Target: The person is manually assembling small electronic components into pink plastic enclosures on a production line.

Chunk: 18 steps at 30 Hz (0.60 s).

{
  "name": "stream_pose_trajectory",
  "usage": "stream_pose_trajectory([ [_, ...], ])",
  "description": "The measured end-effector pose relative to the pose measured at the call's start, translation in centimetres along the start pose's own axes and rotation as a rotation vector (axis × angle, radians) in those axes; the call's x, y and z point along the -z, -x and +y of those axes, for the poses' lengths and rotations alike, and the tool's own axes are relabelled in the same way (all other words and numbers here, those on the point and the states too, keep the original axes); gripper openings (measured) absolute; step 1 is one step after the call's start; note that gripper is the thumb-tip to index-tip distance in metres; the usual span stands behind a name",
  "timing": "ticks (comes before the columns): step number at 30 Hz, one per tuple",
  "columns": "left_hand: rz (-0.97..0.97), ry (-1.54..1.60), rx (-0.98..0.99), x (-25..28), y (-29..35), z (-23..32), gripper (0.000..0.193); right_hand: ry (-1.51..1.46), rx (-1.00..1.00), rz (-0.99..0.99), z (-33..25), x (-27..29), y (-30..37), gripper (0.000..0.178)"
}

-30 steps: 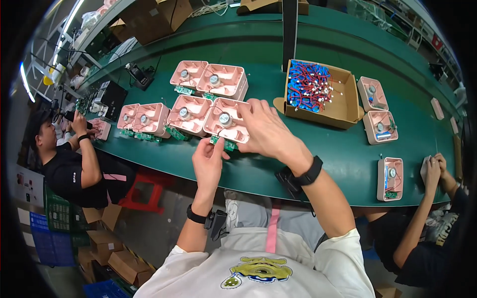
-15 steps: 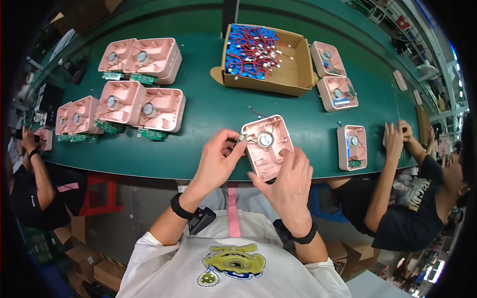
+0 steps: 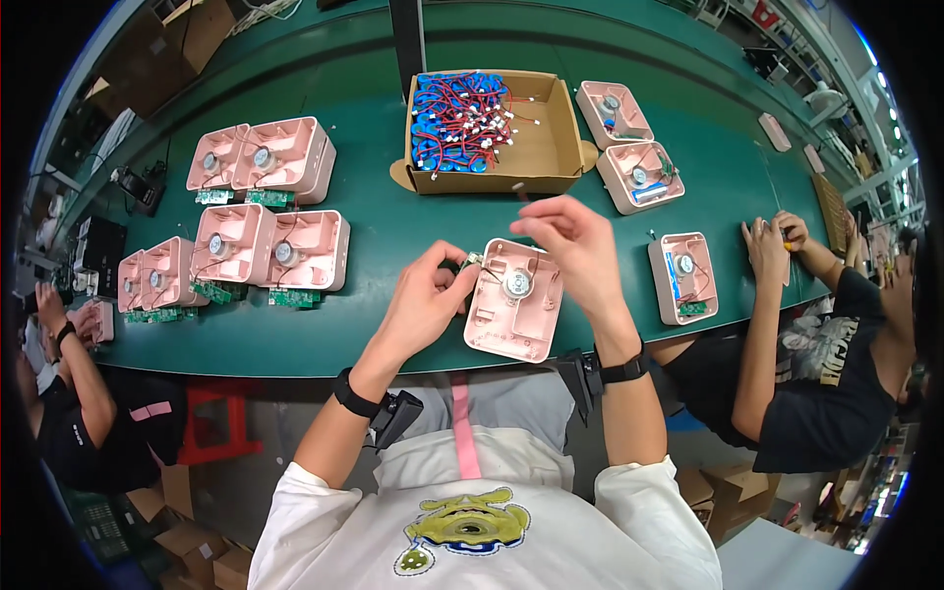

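Note:
A pink plastic housing (image 3: pixel 513 305) with a round speaker inside lies on the green table's near edge, straight in front of me. My left hand (image 3: pixel 425 298) pinches a small green circuit board (image 3: pixel 472 262) at the housing's upper left corner. My right hand (image 3: pixel 575 244) hovers over the housing's upper right, fingers curled and pinched together; whether a thin wire is between them is unclear. A cardboard box (image 3: pixel 548 147) of blue cells with red wires stands just beyond.
Stacked pink housings (image 3: pixel 265 157) with green boards fill the left of the green table (image 3: pixel 374 211). More pink housings (image 3: pixel 639 177) lie at the right. A person's hands (image 3: pixel 772 241) work at the right; another person sits at the far left.
The pink housing has come down from my hands onto the table edge. My right hand has lifted off its lower side to above its top; the left keeps the corner board.

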<state>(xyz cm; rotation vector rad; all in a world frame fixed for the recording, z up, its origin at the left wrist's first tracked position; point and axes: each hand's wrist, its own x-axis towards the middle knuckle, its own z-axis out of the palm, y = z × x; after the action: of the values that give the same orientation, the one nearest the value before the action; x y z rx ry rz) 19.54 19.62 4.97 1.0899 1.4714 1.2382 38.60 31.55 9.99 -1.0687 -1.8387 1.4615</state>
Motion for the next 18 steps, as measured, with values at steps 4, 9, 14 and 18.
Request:
stream_pose_trajectory([
  [4, -0.011, -0.016, 0.04, 0.5, -0.2, 1.0, 0.023, -0.409, 0.152, 0.097, -1.0, 0.2, 1.7, 0.023],
  [9, -0.013, -0.055, 0.057, 0.9, -0.4, 1.2, 0.023, -0.585, 0.156, 0.056, -1.3, 0.6, 2.9, 0.019],
  [14, -0.028, -0.087, 0.062, 0.7, -0.7, 1.1, 0.023, -0.57, 0.144, 0.035, -1.1, 1.0, 3.8, 0.018],
  [18, -0.05, -0.093, 0.049, 0.6, -0.6, 1.0, 0.018, -0.598, 0.165, 0.012, -0.9, 1.1, 4.3, 0.017],
])
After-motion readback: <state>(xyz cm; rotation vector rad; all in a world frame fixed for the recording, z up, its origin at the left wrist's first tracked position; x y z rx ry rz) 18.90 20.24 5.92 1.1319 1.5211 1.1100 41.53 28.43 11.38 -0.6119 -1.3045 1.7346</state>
